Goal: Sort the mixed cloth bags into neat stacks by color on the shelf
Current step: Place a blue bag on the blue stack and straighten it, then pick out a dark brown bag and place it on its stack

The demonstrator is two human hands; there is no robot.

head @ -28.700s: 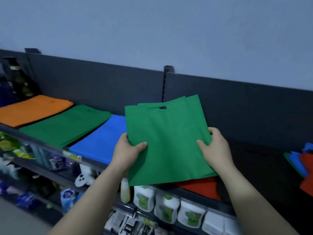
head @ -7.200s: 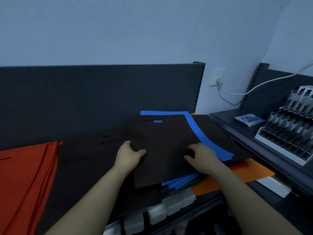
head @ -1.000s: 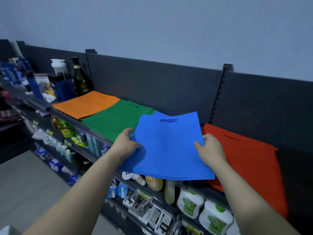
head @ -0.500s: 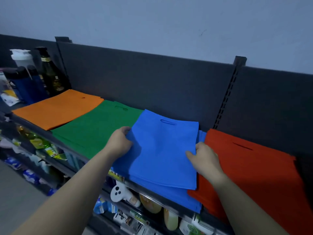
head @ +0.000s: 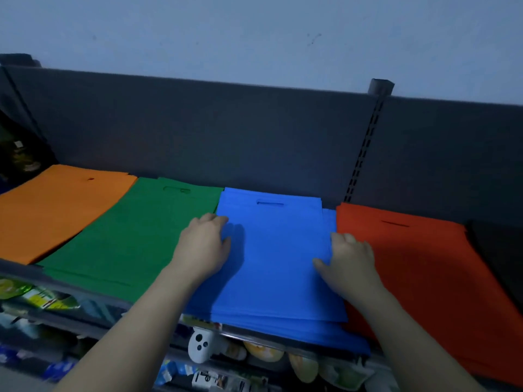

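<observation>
A stack of blue cloth bags point(head: 278, 250) lies flat on the shelf, handle slot toward the back panel. My left hand point(head: 202, 244) grips the top blue bags at their left edge, thumb on top. At the right edge my right hand point(head: 351, 261) holds them, thumb on the cloth and fingers curled over the side. Left of the blue stack lie a green stack point(head: 127, 236) and an orange stack point(head: 56, 205). Right of it lie a red stack point(head: 424, 264) and a black stack point(head: 501, 250), partly cut off by the frame.
The shelf's front rail point(head: 85, 292) runs below the stacks. A dark back panel point(head: 226, 137) with a slotted upright point(head: 365, 142) closes off the rear. Bottles point(head: 19, 154) stand at the far left. A lower shelf holds packaged goods point(head: 201, 345).
The blue bags I carried in the air have come down flat onto the blue stack. Both hands moved forward with them and stay at their side edges.
</observation>
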